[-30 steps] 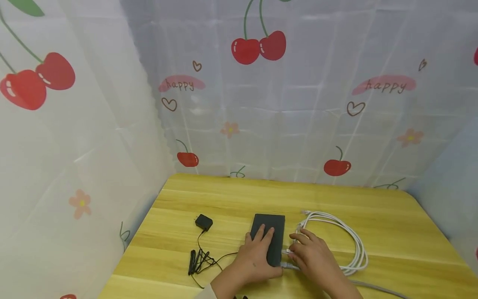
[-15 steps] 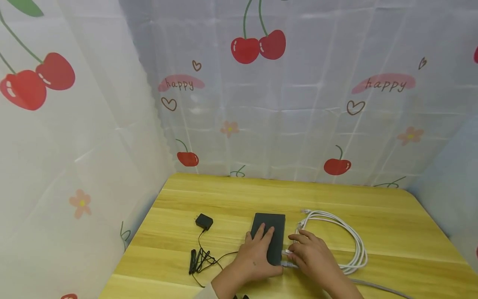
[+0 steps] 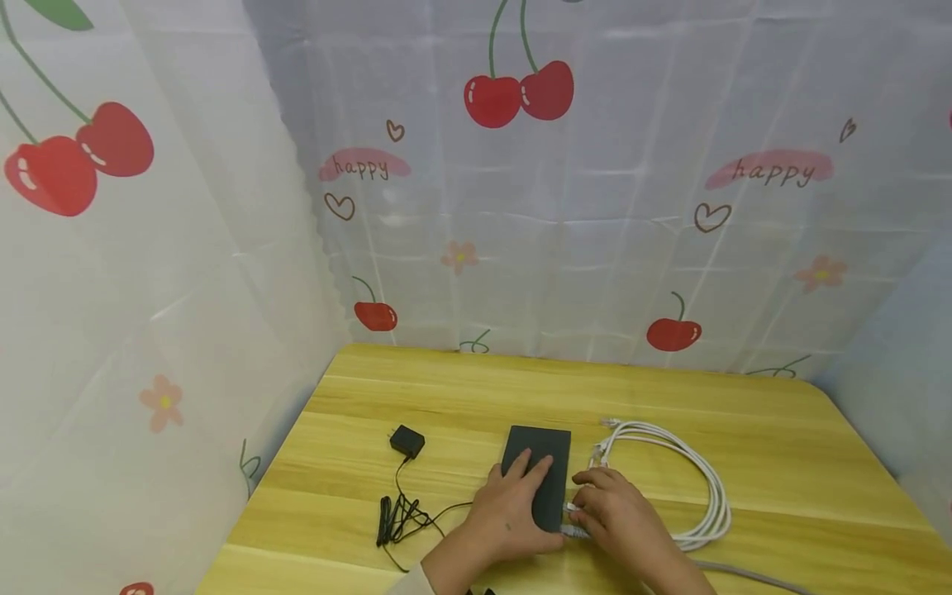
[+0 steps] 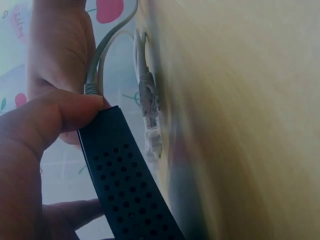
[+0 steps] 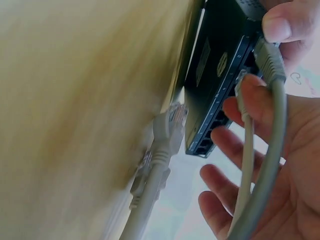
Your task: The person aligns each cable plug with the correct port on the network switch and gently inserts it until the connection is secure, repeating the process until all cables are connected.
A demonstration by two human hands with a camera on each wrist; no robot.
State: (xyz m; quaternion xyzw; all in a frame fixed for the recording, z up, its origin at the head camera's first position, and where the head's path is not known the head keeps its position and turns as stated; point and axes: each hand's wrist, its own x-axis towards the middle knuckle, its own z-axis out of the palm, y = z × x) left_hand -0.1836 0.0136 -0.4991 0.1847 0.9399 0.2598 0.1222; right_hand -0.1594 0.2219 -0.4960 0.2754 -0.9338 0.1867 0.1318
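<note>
Yellow wood-grain surface [image 3: 431, 388], far corners rounded. On it: black adapter [image 3: 406, 441] at left, bundled black cord [image 3: 402, 521] nearer, coiled white cable [image 3: 720, 504] at right.

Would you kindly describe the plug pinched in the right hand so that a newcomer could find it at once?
At the yellow table, the left hand holds a black box. The right hand pinches the plug by the box's ports. Its thin white cable sets it apart from the thicker gray cable beside it.

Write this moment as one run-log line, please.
left grip: holds black box; right grip: pinches white plug at box edge; grey plug: in box; adapter: on table
</note>
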